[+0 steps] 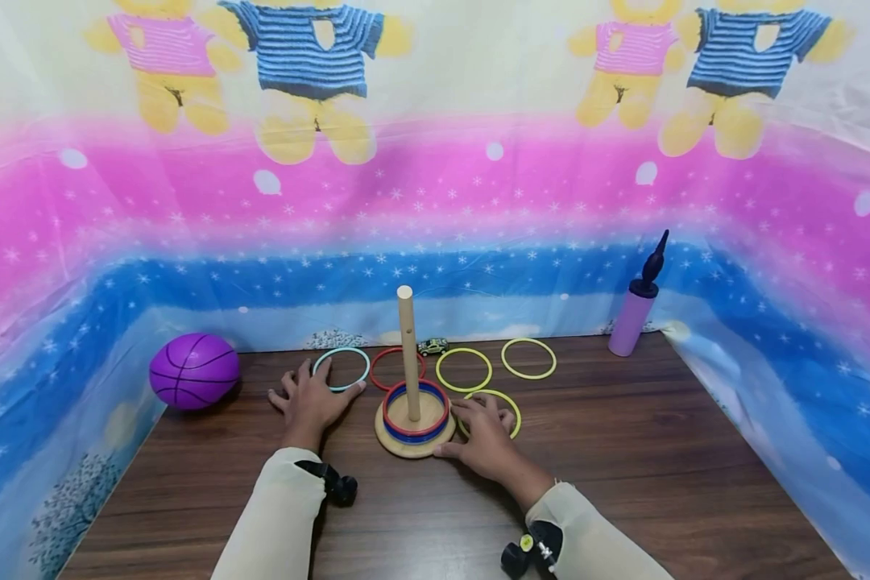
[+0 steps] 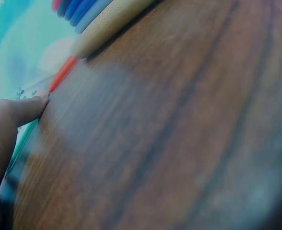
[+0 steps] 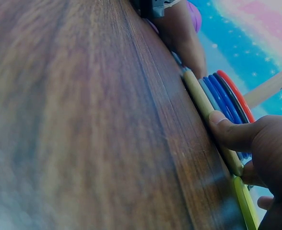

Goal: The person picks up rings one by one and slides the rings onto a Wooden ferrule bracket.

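Note:
A ring toss stand (image 1: 409, 346), a wooden post on a round base, is upright with a red ring over several blue rings stacked round it. My right hand (image 1: 487, 439) grips the right edge of its base, thumb in front, as the right wrist view also shows. Just beyond those fingers a yellow ring (image 1: 516, 407) lies partly hidden. Left of the stand, my left hand (image 1: 313, 407) rests with spread fingers at the near side of a light blue ring (image 1: 344, 350). Its thumb (image 2: 33, 108) touches that ring.
Behind the stand lie a red ring (image 1: 379, 354) and two yellow rings, one nearer (image 1: 464, 350) and one farther right (image 1: 528, 339). A toy car (image 1: 432, 346) sits by the back cloth. A purple ball (image 1: 194, 370) is at left, a purple hand pump (image 1: 632, 318) at right.

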Motion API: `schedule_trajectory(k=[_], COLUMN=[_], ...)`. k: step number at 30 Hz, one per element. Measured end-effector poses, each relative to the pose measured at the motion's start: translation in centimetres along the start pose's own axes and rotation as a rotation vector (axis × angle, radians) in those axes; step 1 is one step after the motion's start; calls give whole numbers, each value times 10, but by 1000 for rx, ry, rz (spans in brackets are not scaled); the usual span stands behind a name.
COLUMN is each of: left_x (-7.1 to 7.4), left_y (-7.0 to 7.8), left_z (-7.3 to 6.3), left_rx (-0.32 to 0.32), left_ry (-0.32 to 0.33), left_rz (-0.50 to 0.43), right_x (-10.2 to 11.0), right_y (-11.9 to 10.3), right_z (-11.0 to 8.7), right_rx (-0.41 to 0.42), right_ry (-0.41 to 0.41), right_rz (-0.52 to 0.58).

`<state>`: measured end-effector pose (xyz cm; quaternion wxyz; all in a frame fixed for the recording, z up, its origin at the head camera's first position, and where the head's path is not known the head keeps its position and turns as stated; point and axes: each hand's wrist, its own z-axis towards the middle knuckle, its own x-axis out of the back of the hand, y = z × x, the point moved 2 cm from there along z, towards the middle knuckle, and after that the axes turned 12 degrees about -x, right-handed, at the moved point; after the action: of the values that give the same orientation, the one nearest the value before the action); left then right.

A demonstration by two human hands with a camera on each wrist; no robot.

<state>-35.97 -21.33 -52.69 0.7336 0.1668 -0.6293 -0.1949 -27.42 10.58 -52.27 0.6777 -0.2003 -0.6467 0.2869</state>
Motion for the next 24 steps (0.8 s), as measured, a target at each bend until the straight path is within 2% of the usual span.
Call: schedule_trajectory(k=[7,14,24], left_x=[-1,-2,0], left_y=[-1,0,4], left_z=[4,1,-8], left_rx=[-4,-18,-32], left_ry=[-8,-7,100], left_rz=[25,39,-23], right_x=[-1,-1,-1], right_y=[1,1,1], right_z=[1,0,0], right_rx=[-3,-8,10], right_ry=[-1,-1,8], right_rz=[-4,-4,-8])
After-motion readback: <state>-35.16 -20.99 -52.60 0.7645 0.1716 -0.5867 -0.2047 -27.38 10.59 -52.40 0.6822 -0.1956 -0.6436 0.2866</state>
